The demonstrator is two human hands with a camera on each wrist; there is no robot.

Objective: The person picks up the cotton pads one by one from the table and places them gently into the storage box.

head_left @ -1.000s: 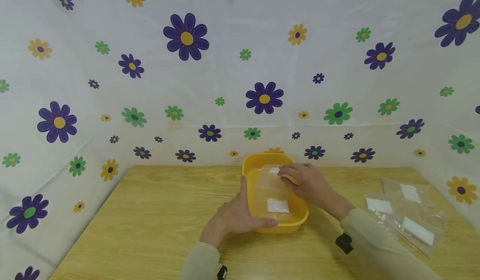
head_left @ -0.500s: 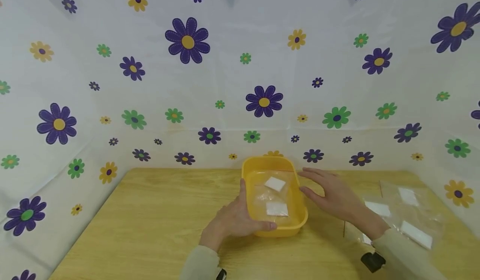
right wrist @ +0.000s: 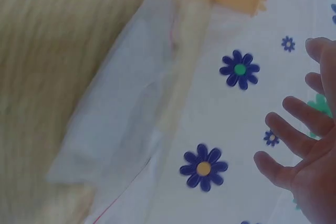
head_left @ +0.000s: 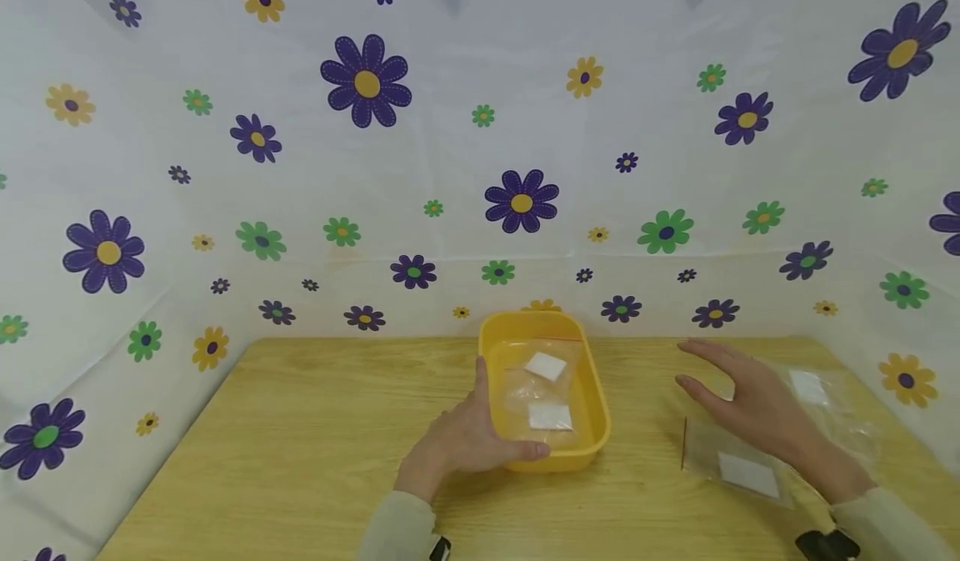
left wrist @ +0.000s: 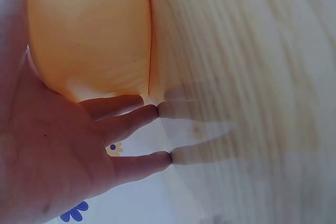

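Observation:
A yellow plastic basin [head_left: 602, 415] stands on the table and holds clear zip bags, two white packets [head_left: 550, 416] showing through them. My left hand [head_left: 465, 440] rests against its near left corner, thumb along the front rim and index finger up the left side. In the left wrist view, its fingers are straight and spread, several fingertips down at the tabletop. My right hand [head_left: 765, 407], fingers apart and holding nothing, hovers over more clear zip bags on the right. Nearest to it is a zip bag [head_left: 738, 465] with a white packet inside and a red seal line.
Another clear bag with a white packet [head_left: 808, 387] lies farther back on the right, partly covered by my right hand. A wood-grain table [head_left: 315, 444] spreads beneath everything. White flowered sheeting [head_left: 450, 152] hangs behind and on both sides.
My right hand has let go of a bag inside the basin, then moved right, over the bags on the table. The left hand stays at the basin's corner.

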